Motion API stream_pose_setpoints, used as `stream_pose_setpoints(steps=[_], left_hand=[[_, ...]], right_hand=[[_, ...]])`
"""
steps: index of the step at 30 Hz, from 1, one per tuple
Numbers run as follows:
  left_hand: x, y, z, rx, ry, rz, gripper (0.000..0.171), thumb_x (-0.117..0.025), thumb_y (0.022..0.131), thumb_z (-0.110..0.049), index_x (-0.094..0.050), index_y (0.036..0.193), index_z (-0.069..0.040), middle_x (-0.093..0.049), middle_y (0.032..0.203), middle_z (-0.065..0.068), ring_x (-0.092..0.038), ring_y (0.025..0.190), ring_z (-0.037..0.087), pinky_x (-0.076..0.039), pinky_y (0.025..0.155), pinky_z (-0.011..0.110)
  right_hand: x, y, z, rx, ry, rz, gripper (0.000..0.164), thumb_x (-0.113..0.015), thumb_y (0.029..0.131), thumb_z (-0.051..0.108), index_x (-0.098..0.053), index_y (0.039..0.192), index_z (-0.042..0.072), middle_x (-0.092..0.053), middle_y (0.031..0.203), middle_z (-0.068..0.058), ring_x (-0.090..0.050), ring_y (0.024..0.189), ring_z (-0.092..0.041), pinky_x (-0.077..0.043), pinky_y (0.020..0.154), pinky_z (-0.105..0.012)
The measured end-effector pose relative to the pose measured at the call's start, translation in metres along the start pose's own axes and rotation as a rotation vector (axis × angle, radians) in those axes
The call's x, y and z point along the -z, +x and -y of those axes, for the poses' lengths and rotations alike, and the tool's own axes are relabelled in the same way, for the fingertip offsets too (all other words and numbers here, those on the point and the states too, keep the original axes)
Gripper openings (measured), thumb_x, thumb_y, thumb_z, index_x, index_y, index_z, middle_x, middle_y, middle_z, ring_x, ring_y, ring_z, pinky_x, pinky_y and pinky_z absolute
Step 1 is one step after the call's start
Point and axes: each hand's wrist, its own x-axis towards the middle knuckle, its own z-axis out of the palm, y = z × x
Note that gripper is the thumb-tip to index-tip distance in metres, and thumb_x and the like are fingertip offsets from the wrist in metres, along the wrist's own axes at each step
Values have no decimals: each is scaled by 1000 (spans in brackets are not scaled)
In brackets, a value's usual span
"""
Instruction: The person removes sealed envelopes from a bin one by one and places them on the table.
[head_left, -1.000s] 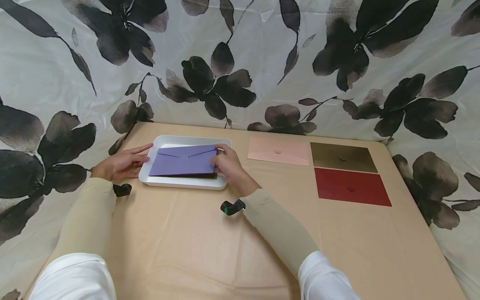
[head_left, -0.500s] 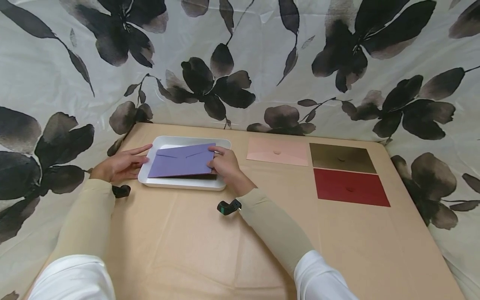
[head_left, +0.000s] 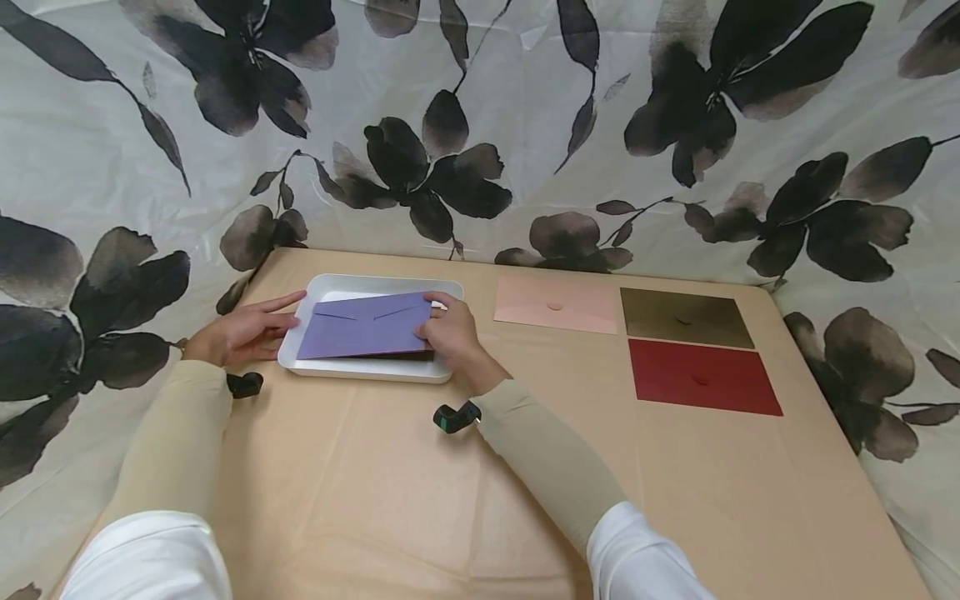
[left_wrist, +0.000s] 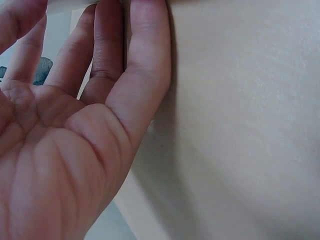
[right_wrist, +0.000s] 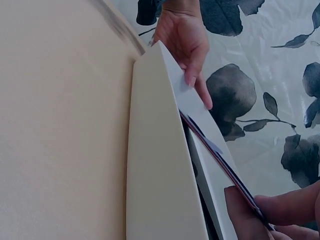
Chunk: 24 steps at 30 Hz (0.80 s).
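Note:
A purple envelope (head_left: pixel 365 327) sits at a slant in a white tray (head_left: pixel 378 375). My right hand (head_left: pixel 457 335) pinches its right end between thumb and fingers. The right wrist view shows thin layered edges, dark and reddish, in that pinch (right_wrist: pixel 240 186), so other envelopes seem held with it. Below the raised end, a dark brown edge (head_left: pixel 408 356) shows inside the tray. My left hand (head_left: pixel 251 332) is at the tray's left end, its fingers mostly straight and touching the rim. In the left wrist view, the fingertips of this hand (left_wrist: pixel 75 135) are cut off at the top.
Right of the tray lie a pink envelope (head_left: pixel 557 303), an olive-gold envelope (head_left: pixel 686 317) and a red envelope (head_left: pixel 703 377), flat on the tan-covered table (head_left: pixel 420 492). A floral cloth (head_left: pixel 555 100) hangs behind the table's back edge.
My right hand has shifted slightly left with the purple envelope, whose right end now stands a little higher off the dark one below. My left hand has stayed at the tray.

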Motion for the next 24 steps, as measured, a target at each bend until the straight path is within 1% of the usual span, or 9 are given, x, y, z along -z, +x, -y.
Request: stream_pose_setpoints(steps=[2,5,9,12,15,18,21,23,24], left_hand=[[-1,0,-1,1,6,-3,79,-60,107,-33,-8,165,-45,-36,155,0,-59,106,2,-58,93,29],[-1,0,-1,2,10,-4,79,-59,107,-32,-8,165,-45,-30,162,4,-59,105,2,-58,92,28],[-1,0,-1,1,6,1,79,-58,108,-32,-6,165,-44,-20,171,9,-61,105,1,-59,93,29],[-1,0,-1,-1,-5,10,78,-57,108,-30,-5,165,-44,-16,173,11,-62,106,1,-60,94,31],[-1,0,-1,-5,-11,12,78,-56,108,-30,-5,166,-44,-16,173,11,-63,107,1,-60,96,33],[-1,1,-1,-3,-16,7,77,-57,108,-31,-7,166,-44,-29,166,8,-63,107,2,-60,96,33],[-1,0,0,-3,-26,5,78,-59,107,-31,-8,166,-43,-50,146,-5,-64,106,2,-60,96,33],[-1,0,0,-3,-33,5,78,-59,107,-30,-9,166,-43,-57,131,-14,-65,106,2,-60,96,33],[-1,0,0,-2,-36,5,78,-59,107,-30,-9,166,-44,-58,127,-15,-65,106,2,-60,96,33]], right_hand=[[-1,-1,0,12,-38,-20,78,-64,82,-17,-50,153,12,-73,129,-17,-70,92,-18,-61,76,-30],[-2,-1,0,31,-116,-51,85,-65,82,-15,-42,159,12,-73,130,-18,-71,96,-19,-56,78,-28],[-4,-1,-2,70,-219,-89,84,-64,81,-13,-42,159,10,-75,127,-15,-72,104,-20,-57,86,-31],[-6,-1,-4,94,-265,-103,81,-60,82,-13,-43,159,8,-76,126,-14,-70,104,-16,-56,84,-30],[-8,-3,-5,117,-315,-113,80,-56,82,-12,-42,159,6,-76,125,-13,-66,98,-13,-52,79,-27],[-9,-5,-5,138,-383,-125,78,-55,83,-10,-43,158,5,-75,124,-14,-62,93,-16,-51,77,-28],[-10,-7,-4,150,-445,-144,76,-57,83,-7,-45,157,6,-72,130,-15,-59,97,-20,-52,82,-32],[-11,-9,-2,156,-467,-152,76,-58,83,-6,-46,157,6,-69,136,-15,-59,100,-23,-54,85,-36],[-11,-9,-1,164,-472,-153,76,-59,83,-6,-46,157,6,-68,136,-16,-60,101,-25,-55,86,-39]])
